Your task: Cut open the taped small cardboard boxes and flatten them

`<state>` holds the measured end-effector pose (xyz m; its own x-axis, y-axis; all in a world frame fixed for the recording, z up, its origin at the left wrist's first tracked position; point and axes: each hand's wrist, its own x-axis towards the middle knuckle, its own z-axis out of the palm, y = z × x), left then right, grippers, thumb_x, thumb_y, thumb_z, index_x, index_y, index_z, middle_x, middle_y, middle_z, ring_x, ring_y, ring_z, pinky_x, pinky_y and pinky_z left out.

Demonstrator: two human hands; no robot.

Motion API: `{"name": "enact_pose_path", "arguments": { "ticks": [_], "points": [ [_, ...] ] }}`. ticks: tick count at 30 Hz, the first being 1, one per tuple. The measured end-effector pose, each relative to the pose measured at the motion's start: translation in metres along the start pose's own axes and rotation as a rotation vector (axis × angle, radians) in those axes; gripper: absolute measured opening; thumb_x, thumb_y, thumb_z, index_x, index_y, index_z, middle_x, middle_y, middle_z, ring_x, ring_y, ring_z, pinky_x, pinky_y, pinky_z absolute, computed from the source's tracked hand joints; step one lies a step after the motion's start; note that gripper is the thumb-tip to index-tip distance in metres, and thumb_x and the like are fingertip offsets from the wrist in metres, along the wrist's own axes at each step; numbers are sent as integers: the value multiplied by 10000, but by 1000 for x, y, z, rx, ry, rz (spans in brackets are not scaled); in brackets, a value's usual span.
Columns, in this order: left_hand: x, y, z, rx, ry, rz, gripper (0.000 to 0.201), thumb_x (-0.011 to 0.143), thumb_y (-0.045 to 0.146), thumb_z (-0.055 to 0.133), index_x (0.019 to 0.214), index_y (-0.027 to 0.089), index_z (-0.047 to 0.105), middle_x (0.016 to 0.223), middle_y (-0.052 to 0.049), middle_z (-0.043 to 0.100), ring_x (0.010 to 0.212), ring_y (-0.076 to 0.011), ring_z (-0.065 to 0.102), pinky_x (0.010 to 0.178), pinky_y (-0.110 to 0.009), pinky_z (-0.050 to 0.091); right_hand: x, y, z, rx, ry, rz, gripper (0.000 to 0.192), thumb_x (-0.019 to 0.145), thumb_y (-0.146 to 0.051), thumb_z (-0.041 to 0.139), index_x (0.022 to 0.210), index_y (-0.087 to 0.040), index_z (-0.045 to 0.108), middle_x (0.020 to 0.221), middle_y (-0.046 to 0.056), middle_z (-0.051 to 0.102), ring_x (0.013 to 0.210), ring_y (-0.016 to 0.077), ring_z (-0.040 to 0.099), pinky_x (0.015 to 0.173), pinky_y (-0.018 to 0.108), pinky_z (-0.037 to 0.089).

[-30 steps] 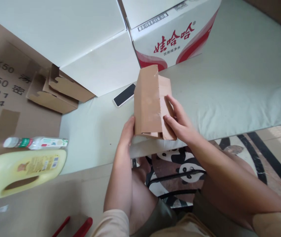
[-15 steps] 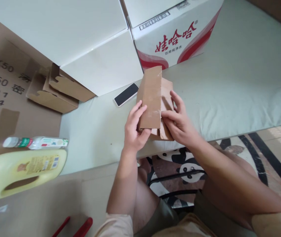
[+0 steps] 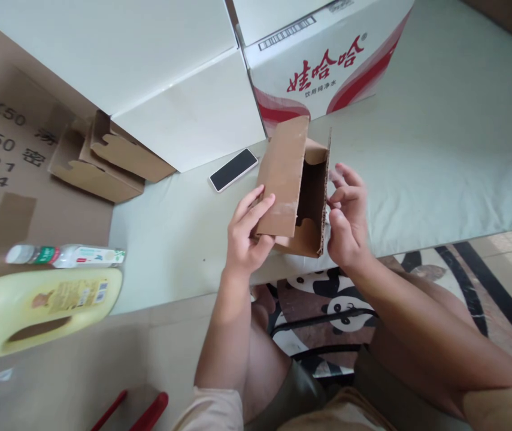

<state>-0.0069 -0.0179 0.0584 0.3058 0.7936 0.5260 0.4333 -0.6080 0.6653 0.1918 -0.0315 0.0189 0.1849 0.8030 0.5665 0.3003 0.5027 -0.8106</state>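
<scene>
A small brown cardboard box (image 3: 283, 179) is tilted up above the pale green cloth, its long top gap showing a dark inside. My left hand (image 3: 250, 233) grips the box's left side, fingers over the upper flap and thumb under the near end. Close against the outer side of the right flap (image 3: 326, 203) is my right hand (image 3: 348, 221), with its fingers curled and thumb near them. A small whitish bit shows by these fingertips; what it is I cannot make out.
A phone (image 3: 233, 170) lies behind the box on the cloth (image 3: 170, 239). White cartons (image 3: 193, 114) and a red-and-white carton (image 3: 323, 66) stand at the back. Brown boxes (image 3: 107, 170), a water bottle (image 3: 69, 256) and a yellow jug (image 3: 80, 293) are on the left.
The right flap has swung outward, so the box's inside now shows. My right hand has moved right, off the box top to the flap's outer side. My left hand keeps its hold.
</scene>
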Motion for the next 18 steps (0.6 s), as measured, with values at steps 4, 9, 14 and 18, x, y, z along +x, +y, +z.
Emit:
{"name": "enact_pose_path", "arguments": {
  "ticks": [4, 9, 14, 18],
  "points": [
    [1, 6, -3, 17, -33, 4, 556, 885, 670, 556, 1275, 290, 669, 1493, -116, 531, 1373, -363, 524, 1143, -562, 420, 0, 0, 0, 63, 10, -25, 333, 1021, -540, 323, 1253, -334, 445, 1529, 88, 376, 1490, 319, 383, 1172, 635, 382],
    [4, 11, 2, 39, 4, -18, 447, 918, 634, 531, 1109, 258, 680, 1441, -121, 549, 1344, -342, 541, 1145, -568, 413, 3, -7, -6, -34, -157, -16, 364, 1013, -459, 401, 1322, -311, 525, 1535, 103, 447, 1485, 325, 393, 1218, 611, 335],
    [3, 10, 3, 63, -1, 6, 349, 944, 561, 530, 1074, 259, 648, 1429, -118, 534, 1332, -322, 543, 1140, -576, 417, 8, -11, -8, -140, -264, -28, 364, 988, -382, 456, 1305, -284, 605, 1539, 101, 472, 1511, 331, 342, 1251, 608, 281],
    [2, 9, 1, 67, -28, -4, 362, 954, 568, 510, 1095, 260, 640, 1443, -120, 516, 1352, -330, 521, 1147, -587, 405, 9, -12, -9, -149, -258, -33, 352, 977, -353, 472, 1293, -281, 609, 1525, 103, 476, 1487, 323, 368, 1248, 590, 291]
  ]
}}
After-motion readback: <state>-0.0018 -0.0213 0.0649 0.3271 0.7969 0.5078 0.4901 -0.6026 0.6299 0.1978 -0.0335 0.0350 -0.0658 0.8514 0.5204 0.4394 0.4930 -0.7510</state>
